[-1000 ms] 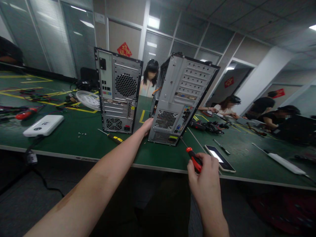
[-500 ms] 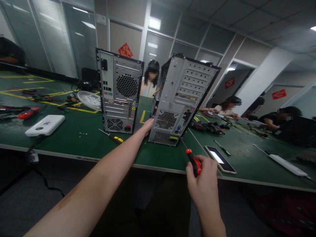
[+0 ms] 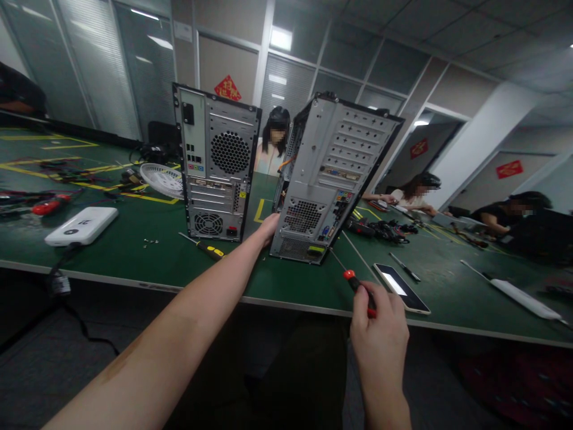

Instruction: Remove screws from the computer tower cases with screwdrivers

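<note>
A grey computer tower [image 3: 320,179] stands in front of me, its back panel facing me and one side uncovered. My left hand [image 3: 269,230] rests against its lower left side, with the fingers hidden beyond the edge. In my right hand [image 3: 380,322] is a red and black screwdriver [image 3: 350,277], the fingers closed round its handle. The thin shaft points up and left, and its tip is by the tower's lower right corner; contact I cannot tell. A second computer tower [image 3: 219,167] stands upright to the left.
A yellow and black screwdriver [image 3: 209,249] and small screws [image 3: 151,242] lie near the left tower. Further left are a white power bank [image 3: 83,226] and a white basket [image 3: 161,179]. On the right lie a phone [image 3: 400,288], a pen [image 3: 405,267] and cables [image 3: 385,230]. Several people sit around.
My right hand has shifted slightly right with the screwdriver and turned, so less of the handle shows. The left hand and both towers stay nearly in place.
</note>
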{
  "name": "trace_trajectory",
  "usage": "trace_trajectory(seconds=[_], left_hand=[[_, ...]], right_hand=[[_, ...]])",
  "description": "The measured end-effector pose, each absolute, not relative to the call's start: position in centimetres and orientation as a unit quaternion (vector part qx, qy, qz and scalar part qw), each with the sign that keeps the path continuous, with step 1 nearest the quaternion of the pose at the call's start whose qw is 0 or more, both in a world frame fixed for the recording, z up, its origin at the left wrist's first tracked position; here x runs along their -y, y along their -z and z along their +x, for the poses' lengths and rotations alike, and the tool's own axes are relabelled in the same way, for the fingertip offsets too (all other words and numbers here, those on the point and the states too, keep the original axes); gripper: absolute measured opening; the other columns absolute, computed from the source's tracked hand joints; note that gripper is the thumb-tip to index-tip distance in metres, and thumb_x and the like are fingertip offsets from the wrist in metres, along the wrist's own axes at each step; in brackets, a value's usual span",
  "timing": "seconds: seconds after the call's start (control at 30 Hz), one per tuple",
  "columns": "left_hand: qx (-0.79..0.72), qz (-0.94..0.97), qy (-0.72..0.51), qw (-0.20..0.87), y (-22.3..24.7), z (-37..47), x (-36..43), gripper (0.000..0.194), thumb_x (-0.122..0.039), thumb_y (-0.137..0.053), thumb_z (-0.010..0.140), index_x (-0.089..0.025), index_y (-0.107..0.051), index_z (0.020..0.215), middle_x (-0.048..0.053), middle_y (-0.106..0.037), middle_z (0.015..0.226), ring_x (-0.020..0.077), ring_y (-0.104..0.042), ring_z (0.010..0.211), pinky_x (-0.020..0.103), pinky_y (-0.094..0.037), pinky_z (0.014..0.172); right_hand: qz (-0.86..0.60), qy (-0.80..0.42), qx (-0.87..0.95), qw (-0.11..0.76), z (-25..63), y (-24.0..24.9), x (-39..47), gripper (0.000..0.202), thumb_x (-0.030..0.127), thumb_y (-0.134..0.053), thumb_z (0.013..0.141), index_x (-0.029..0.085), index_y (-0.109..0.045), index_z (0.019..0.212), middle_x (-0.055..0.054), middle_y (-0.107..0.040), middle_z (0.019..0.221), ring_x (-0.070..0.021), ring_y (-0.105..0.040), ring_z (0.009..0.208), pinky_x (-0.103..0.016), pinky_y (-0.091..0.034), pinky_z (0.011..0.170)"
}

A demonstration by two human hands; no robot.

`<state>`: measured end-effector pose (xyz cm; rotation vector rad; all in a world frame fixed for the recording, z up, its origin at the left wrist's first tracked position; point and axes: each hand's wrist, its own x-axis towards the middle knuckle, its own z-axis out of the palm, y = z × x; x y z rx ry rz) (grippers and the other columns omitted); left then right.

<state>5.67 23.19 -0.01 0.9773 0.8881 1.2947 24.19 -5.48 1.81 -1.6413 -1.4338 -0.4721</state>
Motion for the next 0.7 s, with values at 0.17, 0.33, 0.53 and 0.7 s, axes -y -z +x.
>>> trace_trajectory(seconds=[0.17,0.33,0.53,0.7], left_hand=[[-0.386,0.424,-0.559,0.6,0.01,5.71,-23.17,0.027,-0.037,-0.079,0.081,-0.018,-0.079,0.099,0.007,-0.08,0.085,0.0217,-0.076,0.087,0.034,-0.058,0.089],[-0.383,0.435,-0.555,0.596,0.09,5.74,-23.29,0.025,-0.038,-0.077,0.083,-0.018,-0.08,0.096,0.008,-0.08,0.084,0.0215,-0.076,0.084,0.034,-0.058,0.088],[-0.382,0.428,-0.564,0.594,0.21,5.72,-23.3,0.027,-0.039,-0.078,0.082,-0.019,-0.079,0.099,0.007,-0.08,0.085,0.0201,-0.075,0.085,0.033,-0.058,0.089],[-0.364,0.428,-0.55,0.617,0.15,5.69,-23.31,0.029,-0.043,-0.078,0.083,-0.02,-0.079,0.101,0.007,-0.08,0.084,0.0214,-0.075,0.082,0.035,-0.058,0.087]], right_hand=[[-0.653,0.185,0.586,0.443,24.32,-1.8,5.51,0.035,0.043,-0.049,0.106,0.019,-0.074,0.111,-0.011,-0.064,0.105,-0.0242,-0.064,0.089,-0.038,-0.051,0.077],[-0.648,0.182,0.587,0.449,24.52,-1.86,5.58,0.033,0.043,-0.051,0.105,0.021,-0.075,0.111,-0.01,-0.063,0.108,-0.0228,-0.065,0.088,-0.038,-0.054,0.077],[-0.635,0.198,0.598,0.447,24.83,-1.95,5.58,0.032,0.042,-0.051,0.105,0.022,-0.075,0.113,-0.01,-0.063,0.112,-0.0242,-0.068,0.095,-0.04,-0.057,0.081],[-0.605,0.225,0.621,0.445,25.11,-2.06,5.42,0.028,0.037,-0.053,0.106,0.022,-0.074,0.116,-0.011,-0.064,0.118,-0.0261,-0.069,0.106,-0.044,-0.058,0.092]])
